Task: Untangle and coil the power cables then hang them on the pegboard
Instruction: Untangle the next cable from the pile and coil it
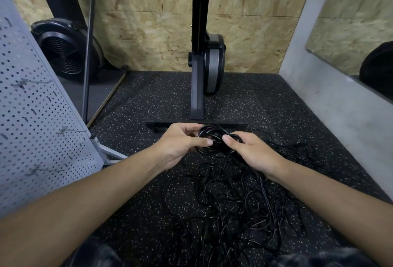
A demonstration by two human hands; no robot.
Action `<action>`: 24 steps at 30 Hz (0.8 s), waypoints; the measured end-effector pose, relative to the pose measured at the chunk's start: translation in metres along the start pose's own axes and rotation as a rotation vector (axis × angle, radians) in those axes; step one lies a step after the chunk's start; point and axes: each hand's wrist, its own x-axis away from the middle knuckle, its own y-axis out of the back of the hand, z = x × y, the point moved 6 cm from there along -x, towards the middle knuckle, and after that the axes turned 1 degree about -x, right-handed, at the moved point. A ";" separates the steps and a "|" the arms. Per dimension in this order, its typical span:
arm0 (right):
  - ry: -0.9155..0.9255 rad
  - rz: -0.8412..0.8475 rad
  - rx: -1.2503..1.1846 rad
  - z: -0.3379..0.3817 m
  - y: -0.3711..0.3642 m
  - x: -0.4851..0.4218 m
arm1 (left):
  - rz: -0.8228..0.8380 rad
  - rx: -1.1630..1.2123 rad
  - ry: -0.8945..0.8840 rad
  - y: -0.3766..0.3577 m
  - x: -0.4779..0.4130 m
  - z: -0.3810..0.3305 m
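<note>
A small coil of black cable is pinched between thumbs and curled fingers. It is gripped from 9 o'clock by the left hand and from 3 o'clock by the right hand. At 6 o'clock, the tangled pile is spread on the floor mat. The pegboard stands at 9 o'clock. If a strand is knotted below, the snarl could be tightened by pulling. If the pinch is slackened, the coil could spring open.
</note>
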 end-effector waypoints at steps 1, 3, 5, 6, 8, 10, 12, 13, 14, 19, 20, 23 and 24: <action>-0.005 0.007 0.000 0.001 -0.001 0.001 | 0.003 0.002 -0.003 0.000 0.000 0.001; -0.015 0.007 -0.003 0.001 -0.001 0.002 | 0.038 -0.004 -0.005 0.000 -0.001 0.000; -0.038 0.033 -0.040 0.000 -0.002 0.003 | 0.092 0.006 -0.015 -0.001 0.000 -0.003; -0.048 0.055 -0.062 -0.001 -0.002 0.004 | 0.117 0.017 -0.019 -0.001 0.001 -0.004; -0.056 0.102 -0.104 -0.001 -0.002 0.005 | 0.157 0.033 -0.018 -0.001 0.002 -0.008; -0.063 0.147 -0.127 0.000 -0.003 0.006 | 0.191 0.004 -0.016 -0.001 0.002 -0.008; -0.086 0.177 -0.110 -0.001 -0.005 0.006 | 0.213 -0.047 -0.007 0.001 0.002 -0.007; -0.095 0.174 -0.081 -0.001 -0.005 0.006 | 0.220 -0.055 0.001 0.001 0.003 -0.006; -0.104 0.162 -0.050 -0.001 -0.004 0.007 | 0.226 -0.050 0.007 0.000 0.004 -0.005; -0.118 0.183 0.035 0.004 -0.006 0.010 | 0.146 -0.148 -0.034 -0.001 0.007 -0.005; -0.112 0.198 0.055 0.005 -0.008 0.011 | 0.128 -0.167 -0.037 0.000 0.006 -0.004; -0.103 0.208 0.068 0.003 -0.009 0.010 | 0.137 -0.166 -0.031 -0.001 0.005 -0.001; -0.103 0.212 0.072 0.002 -0.008 0.011 | 0.146 -0.151 -0.025 -0.002 0.005 0.000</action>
